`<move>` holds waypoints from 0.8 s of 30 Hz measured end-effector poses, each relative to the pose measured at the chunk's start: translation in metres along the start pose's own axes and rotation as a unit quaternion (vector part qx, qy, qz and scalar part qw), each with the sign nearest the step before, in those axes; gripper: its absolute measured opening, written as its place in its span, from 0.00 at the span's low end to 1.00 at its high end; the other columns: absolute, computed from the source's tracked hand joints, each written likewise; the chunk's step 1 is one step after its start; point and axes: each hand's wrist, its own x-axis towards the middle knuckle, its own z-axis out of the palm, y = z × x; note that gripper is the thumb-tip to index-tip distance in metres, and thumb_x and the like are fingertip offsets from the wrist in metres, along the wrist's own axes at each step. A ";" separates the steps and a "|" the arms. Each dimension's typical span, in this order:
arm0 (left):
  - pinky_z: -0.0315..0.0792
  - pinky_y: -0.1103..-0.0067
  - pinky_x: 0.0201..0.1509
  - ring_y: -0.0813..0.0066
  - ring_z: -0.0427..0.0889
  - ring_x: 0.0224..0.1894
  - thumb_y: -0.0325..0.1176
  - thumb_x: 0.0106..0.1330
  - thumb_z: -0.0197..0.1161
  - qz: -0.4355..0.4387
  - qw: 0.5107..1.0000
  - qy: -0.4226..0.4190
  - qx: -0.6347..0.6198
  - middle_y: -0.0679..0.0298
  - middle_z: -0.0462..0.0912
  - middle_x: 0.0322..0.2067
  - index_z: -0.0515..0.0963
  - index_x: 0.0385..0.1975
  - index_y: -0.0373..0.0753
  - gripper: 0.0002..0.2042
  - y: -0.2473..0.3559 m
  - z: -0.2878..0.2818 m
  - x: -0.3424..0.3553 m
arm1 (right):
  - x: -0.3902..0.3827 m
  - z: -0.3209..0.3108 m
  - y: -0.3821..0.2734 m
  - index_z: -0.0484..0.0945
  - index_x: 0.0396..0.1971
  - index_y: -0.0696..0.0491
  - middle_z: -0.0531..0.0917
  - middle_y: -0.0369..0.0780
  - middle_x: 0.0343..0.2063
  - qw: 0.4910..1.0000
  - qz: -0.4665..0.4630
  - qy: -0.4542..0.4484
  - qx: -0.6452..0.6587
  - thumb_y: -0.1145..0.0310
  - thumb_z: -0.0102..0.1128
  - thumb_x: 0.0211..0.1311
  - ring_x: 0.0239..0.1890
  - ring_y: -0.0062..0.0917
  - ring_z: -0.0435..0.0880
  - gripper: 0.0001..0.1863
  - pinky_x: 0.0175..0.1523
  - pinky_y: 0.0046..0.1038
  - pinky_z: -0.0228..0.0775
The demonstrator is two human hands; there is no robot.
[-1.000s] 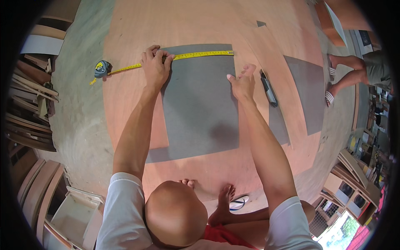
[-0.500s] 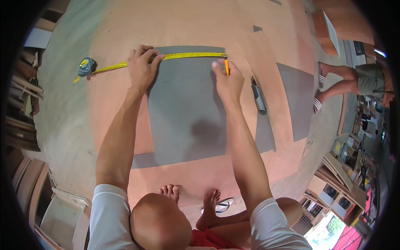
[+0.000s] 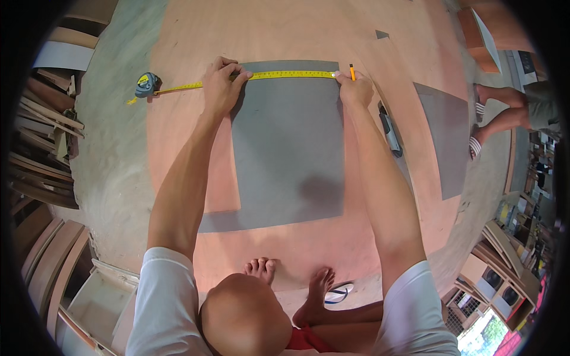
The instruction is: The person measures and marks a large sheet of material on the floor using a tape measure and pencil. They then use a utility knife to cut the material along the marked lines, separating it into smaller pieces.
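Observation:
A yellow tape measure blade [image 3: 291, 75] lies stretched across the far part of a dark grey sheet [image 3: 285, 136]. Its grey-and-yellow case [image 3: 147, 85] rests to the left, by the edge of the pinkish board. My left hand [image 3: 222, 88] is closed on the blade near the sheet's left edge, fingertips pressing down. At the blade's right end, my right hand [image 3: 357, 92] touches the tip with thumb and finger near the sheet's right edge. An orange pencil [image 3: 352, 73] with a dark tip sticks up from that hand's grip.
A grey-and-black utility knife [image 3: 390, 132] lies right of my right forearm. Beyond it is another grey sheet [image 3: 445, 139]. Wood strips [image 3: 50, 118] are stacked at the left, above a pale drawer-like box [image 3: 101, 302]. Another person's legs [image 3: 502, 107] show at the right.
My right hand has moved farther off and slightly right, from holding the pencil at the blade's end to touching that end. My left hand stays on the blade. The view has shifted.

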 end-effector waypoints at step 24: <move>0.69 0.64 0.53 0.63 0.80 0.51 0.41 0.59 0.75 0.023 0.997 0.050 0.049 0.66 0.81 0.47 0.82 0.28 0.41 0.11 -0.003 0.008 -0.003 | -0.033 0.050 -0.079 0.76 0.31 0.58 0.80 0.41 0.29 0.818 -0.094 -0.325 0.465 0.54 0.51 0.82 0.29 0.20 0.78 0.23 0.37 0.25 0.76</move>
